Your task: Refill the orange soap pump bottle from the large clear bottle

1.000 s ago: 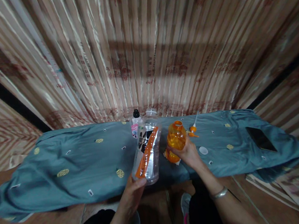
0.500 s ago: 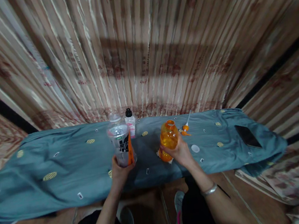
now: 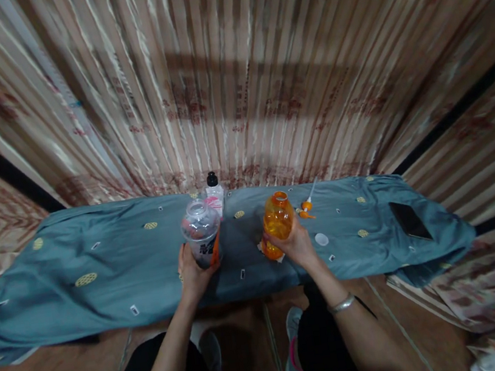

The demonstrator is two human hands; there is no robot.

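Note:
My left hand (image 3: pixel 193 274) is wrapped round the lower part of a clear plastic cup (image 3: pixel 202 248) with black print and an orange stripe. A clear rounded bottle top (image 3: pixel 196 210) rises above the cup's rim; whether it stands inside or behind the cup is hard to tell. Closed round an orange see-through bottle (image 3: pixel 278 221) is my right hand (image 3: pixel 296 245). The bottle has an open mouth and is upright. Whitish scraps show at its base. Just behind the cup stands a small clear bottle with a black cap (image 3: pixel 212 181) and pink print.
An orange pump head (image 3: pixel 306 206) with a pale tube lies right of the orange bottle. Near my right hand is a white round disc (image 3: pixel 322 239). A black phone (image 3: pixel 410 221) rests at the right on the teal cloth (image 3: pixel 125 270). Striped curtains (image 3: pixel 214 79) hang behind.
The cup in my left hand has tilted and now overlaps the clear bottle top, which stood behind it before. My right hand keeps its hold on the orange bottle. The view has shifted slightly.

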